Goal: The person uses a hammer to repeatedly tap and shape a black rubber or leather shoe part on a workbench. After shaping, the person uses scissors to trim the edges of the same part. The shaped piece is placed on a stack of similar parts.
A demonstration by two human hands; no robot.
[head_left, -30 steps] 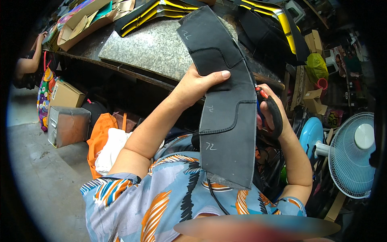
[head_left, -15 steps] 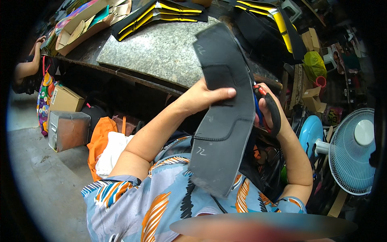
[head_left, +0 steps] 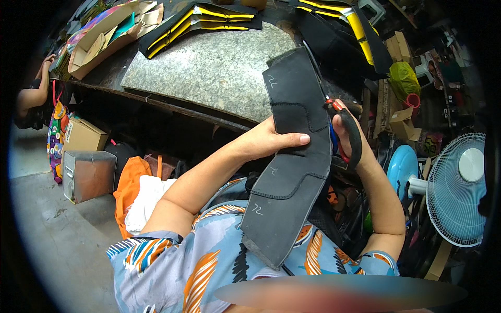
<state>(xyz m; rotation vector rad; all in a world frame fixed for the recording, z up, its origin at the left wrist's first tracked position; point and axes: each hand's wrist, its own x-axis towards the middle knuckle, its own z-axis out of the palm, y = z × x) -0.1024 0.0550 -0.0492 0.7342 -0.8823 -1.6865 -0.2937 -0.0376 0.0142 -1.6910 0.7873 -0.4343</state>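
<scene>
A long, curved black panel (head_left: 292, 169) with stitched seams and pale chalk marks lies across my front, its lower end against my patterned shirt. My left hand (head_left: 272, 140) grips it at mid-length, thumb on top and fingers hidden underneath. At its right edge, my right hand (head_left: 345, 125) is closed around scissors (head_left: 357, 141) with black and red handles. The scissors' slim blades run up along the panel's upper right edge; whether they are apart or together I cannot tell.
Beyond my hands, a speckled stone slab (head_left: 203, 70) lies on the worktable. Yellow-edged black pieces (head_left: 195, 26) and more yellow-edged ones (head_left: 362, 39) sit at the back. A fan (head_left: 454, 190) stands right. At left are a metal tin (head_left: 90, 176), orange cloth (head_left: 129, 195) and another person (head_left: 34, 99).
My left hand and the panel have moved down and slightly right, and the panel's top end sits lower. The scissors in my right hand have shifted slightly upward along its edge.
</scene>
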